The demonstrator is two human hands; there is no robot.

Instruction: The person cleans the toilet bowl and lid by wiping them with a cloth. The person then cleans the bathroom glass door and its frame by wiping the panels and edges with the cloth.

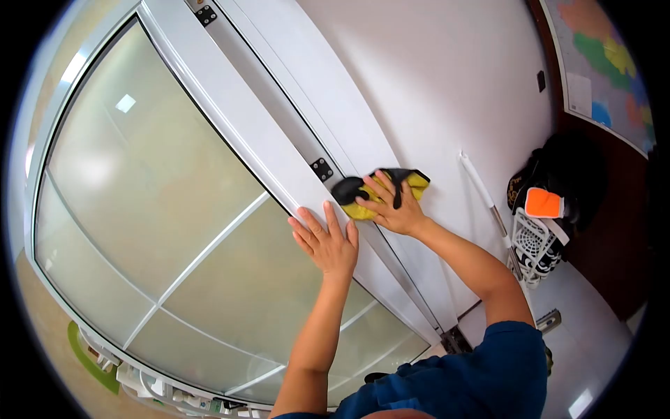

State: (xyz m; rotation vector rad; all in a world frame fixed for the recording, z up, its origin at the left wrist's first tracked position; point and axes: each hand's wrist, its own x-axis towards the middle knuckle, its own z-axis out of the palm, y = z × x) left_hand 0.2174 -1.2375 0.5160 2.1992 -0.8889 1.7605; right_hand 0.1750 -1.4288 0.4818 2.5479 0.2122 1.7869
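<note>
white-framed door with large translucent panes split by pale bars fills the left of the view, its smooth white side rail running slantwise beside a white jamb and a plain pale wall. on that rail the person's bare left hand lies flat, fingers extended and slightly apart, with nothing in its hold. the bare right hand is spread wide over a yellow-and-black soft cloth, pinning it from above rather than wrapping round it; whether this is a rag or a glove i cannot tell. it lies across the hinge-side seam, just beside a small black square hinge plate. the step in hand looks like wiping this edge, the left hand perhaps bracing the door. the next move seems to call for even pressure along the seam, with care around the plate's corners.
</note>
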